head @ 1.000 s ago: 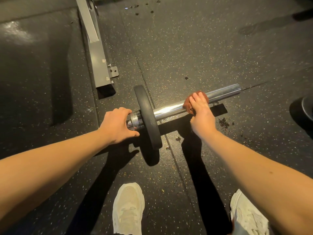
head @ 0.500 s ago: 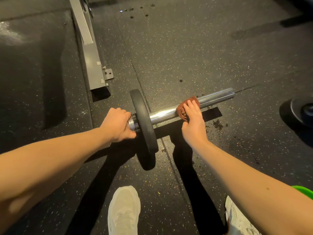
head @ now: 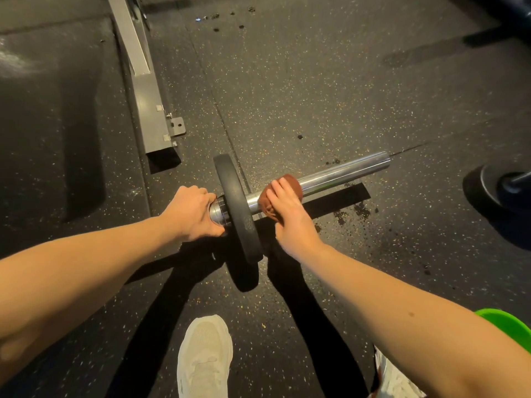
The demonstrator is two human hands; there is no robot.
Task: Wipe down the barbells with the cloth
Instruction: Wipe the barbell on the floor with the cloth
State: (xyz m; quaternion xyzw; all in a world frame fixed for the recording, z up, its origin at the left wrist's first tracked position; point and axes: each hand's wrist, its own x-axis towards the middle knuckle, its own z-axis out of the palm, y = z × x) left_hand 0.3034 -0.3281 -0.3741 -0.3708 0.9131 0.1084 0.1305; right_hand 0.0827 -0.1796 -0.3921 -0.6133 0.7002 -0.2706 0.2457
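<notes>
Chrome barbell (head: 339, 175) stretched from eight o'clock to two o'clock, bare sleeve end at two o'clock, black plate (head: 238, 208) upright on it. Rust-brown cloth (head: 296, 185) bunched round the sleeve, just two o'clock of the plate, gripped by the right hand (head: 290, 219).

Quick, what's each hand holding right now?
Left hand: grips the barbell.
Right hand: holds the cloth wrapped on the barbell.

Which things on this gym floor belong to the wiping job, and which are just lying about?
In the job: shiny chrome barbell with its black round weight plate; brown crumpled cloth, held round the bar by the right hand; left hand gripping the bar's end.
Lying about: grey metal frame foot; second dark weight plate at the right edge; bright green object.
</notes>
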